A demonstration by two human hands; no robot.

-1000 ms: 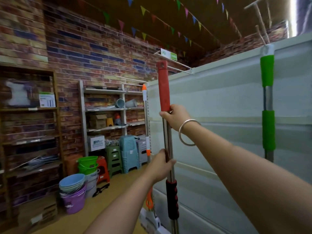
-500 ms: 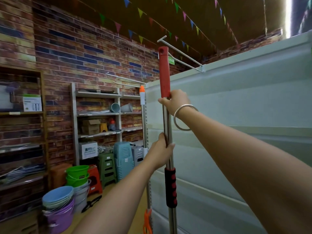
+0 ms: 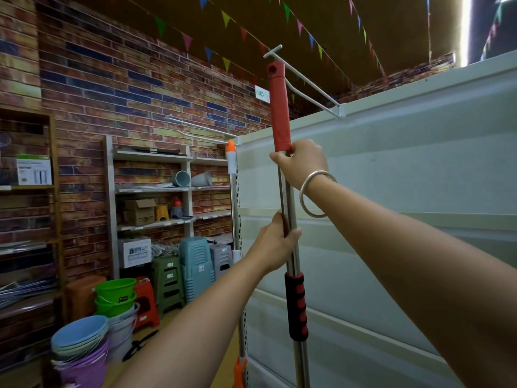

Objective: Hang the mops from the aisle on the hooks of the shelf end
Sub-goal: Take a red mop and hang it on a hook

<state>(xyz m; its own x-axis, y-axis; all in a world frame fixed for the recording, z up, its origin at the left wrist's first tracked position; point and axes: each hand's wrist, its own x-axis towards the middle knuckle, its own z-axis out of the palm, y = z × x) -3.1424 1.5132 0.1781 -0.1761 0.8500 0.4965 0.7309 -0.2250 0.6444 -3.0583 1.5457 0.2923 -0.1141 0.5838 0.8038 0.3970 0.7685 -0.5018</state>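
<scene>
I hold a mop pole upright in front of the white shelf end panel (image 3: 391, 191). Its red top grip (image 3: 278, 107) has a hanging hole that sits just under the T-shaped tip of a white wire hook (image 3: 307, 82) sticking out from the panel's top edge. My right hand (image 3: 303, 161) grips the steel pole right below the red grip. My left hand (image 3: 275, 242) grips it lower, above a black-and-red sleeve (image 3: 297, 306). The mop head is out of view. A second mop with an orange-and-white tip (image 3: 231, 156) hangs at the panel's left corner.
A second wire hook (image 3: 201, 128) juts out at the panel's left corner. Behind stand a brick wall, metal shelving (image 3: 152, 189) with boxes, stacked stools (image 3: 195, 264), green buckets (image 3: 116, 295) and stacked basins (image 3: 79, 337) on the floor at left.
Both hands have lifted the mop pole, bringing its red top up to the hook's tip. My view has swung left, so the green-handled mop at right has dropped out of sight.
</scene>
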